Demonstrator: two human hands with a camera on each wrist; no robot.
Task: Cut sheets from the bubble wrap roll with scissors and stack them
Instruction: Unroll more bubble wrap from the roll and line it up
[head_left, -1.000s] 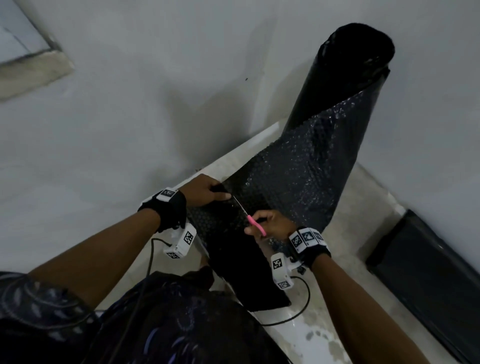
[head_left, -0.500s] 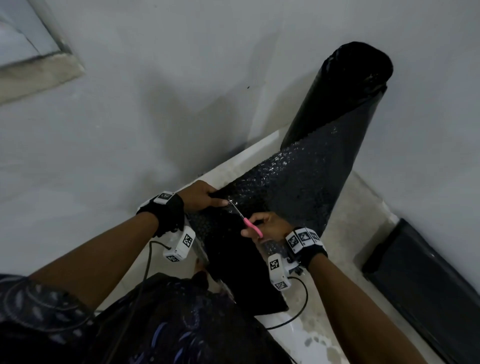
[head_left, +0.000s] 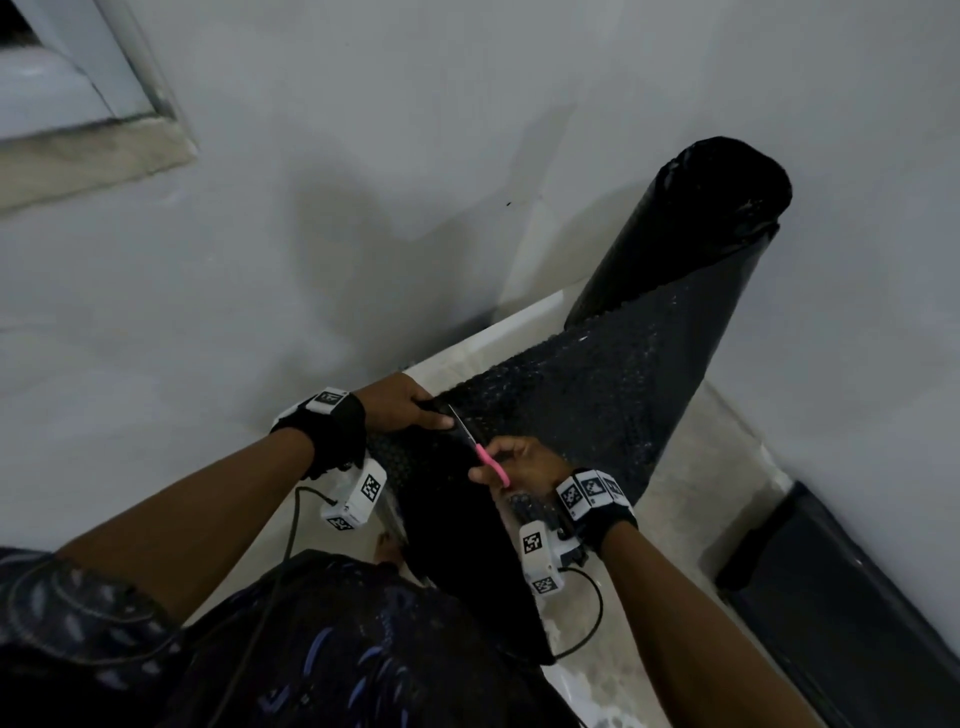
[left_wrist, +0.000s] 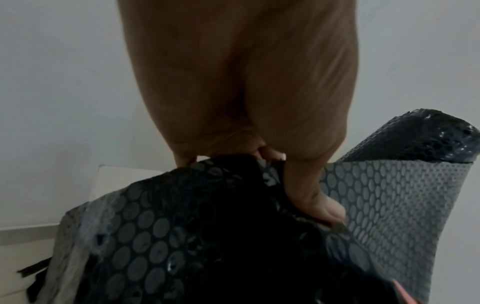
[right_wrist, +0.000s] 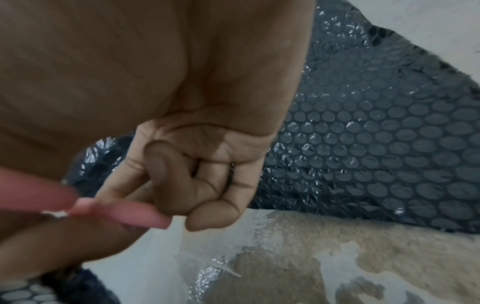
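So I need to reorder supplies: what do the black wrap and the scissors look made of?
Bubble wrap roll: looks like thin black plastic film, glossy, with rows of round air cells that catch the light. Scissors: handles look like smooth pink plastic; the slim blades shine grey, probably steel, though they are too small to be sure.

Bubble wrap roll (head_left: 680, 249): black, upright against the wall, its sheet (head_left: 587, 395) unrolled toward me across the floor. Scissors (head_left: 480, 449): pink-handled, blades in the sheet's near edge, in my right hand (head_left: 524, 462).

Bare room corner: plastered walls (head_left: 363, 182), stained floor (head_left: 691, 519)
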